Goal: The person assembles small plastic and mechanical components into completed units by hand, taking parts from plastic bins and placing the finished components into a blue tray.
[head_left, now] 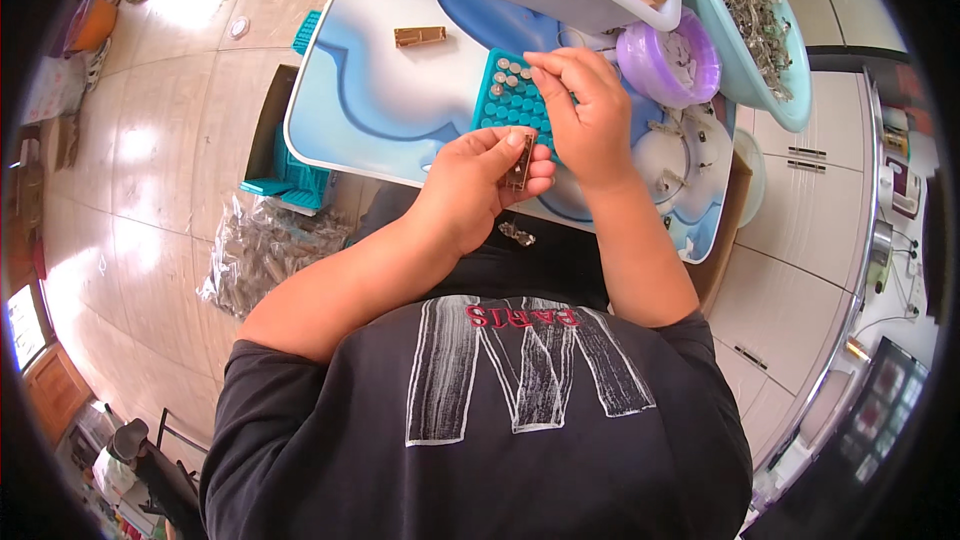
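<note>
Holding brown casing (521, 171), left hand (476, 178) partly covering it

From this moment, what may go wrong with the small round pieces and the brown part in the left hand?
The right hand is close over the teal tray, so it might knock the small round pieces out of place. The left hand pinches the brown part near the table's edge; if it slipped, it could fall off.
</note>
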### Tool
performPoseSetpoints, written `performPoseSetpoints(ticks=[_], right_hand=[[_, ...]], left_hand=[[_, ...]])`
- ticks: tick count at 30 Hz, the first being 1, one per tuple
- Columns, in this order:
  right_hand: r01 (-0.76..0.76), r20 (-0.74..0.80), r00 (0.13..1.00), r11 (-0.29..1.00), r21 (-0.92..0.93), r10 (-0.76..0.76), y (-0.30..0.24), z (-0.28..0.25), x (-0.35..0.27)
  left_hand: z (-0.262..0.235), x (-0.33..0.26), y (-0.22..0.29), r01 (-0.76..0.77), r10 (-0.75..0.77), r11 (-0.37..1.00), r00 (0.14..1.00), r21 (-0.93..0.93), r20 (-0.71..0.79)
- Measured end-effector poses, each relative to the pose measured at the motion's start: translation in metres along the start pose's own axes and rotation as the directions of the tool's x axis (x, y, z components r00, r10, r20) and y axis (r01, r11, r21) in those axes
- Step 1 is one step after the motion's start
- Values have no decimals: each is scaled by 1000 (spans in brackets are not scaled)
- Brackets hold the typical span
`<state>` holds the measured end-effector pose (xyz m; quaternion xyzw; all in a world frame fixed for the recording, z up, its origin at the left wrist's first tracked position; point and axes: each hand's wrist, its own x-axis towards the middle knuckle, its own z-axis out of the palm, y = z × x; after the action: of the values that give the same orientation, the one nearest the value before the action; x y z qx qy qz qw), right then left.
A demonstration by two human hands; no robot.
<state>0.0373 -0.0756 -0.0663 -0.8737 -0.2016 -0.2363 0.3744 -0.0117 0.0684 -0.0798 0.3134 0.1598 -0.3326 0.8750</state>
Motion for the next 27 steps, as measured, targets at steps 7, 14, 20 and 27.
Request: performPoseSetpoints(ticks=[7,14,20,27], right_hand=[[-128,18,992,980,153,127,-18,-17,-20],[-151,187,971,988,-12,150,-43,-29,-49],[-160,198,964,982,-102,178,-43,-26,-55],[-26,244,965,964,-265,93,-50,-21,-51]], left_hand=[[2,-1,5,34,-35,999,999,-40,-35],[5,-3,3,-8,7,1000,998,-17,-56],[9,-5,-3,-55,57,998,991,24,-118],[8,-2,-8,-140,159,981,977,132,-144]])
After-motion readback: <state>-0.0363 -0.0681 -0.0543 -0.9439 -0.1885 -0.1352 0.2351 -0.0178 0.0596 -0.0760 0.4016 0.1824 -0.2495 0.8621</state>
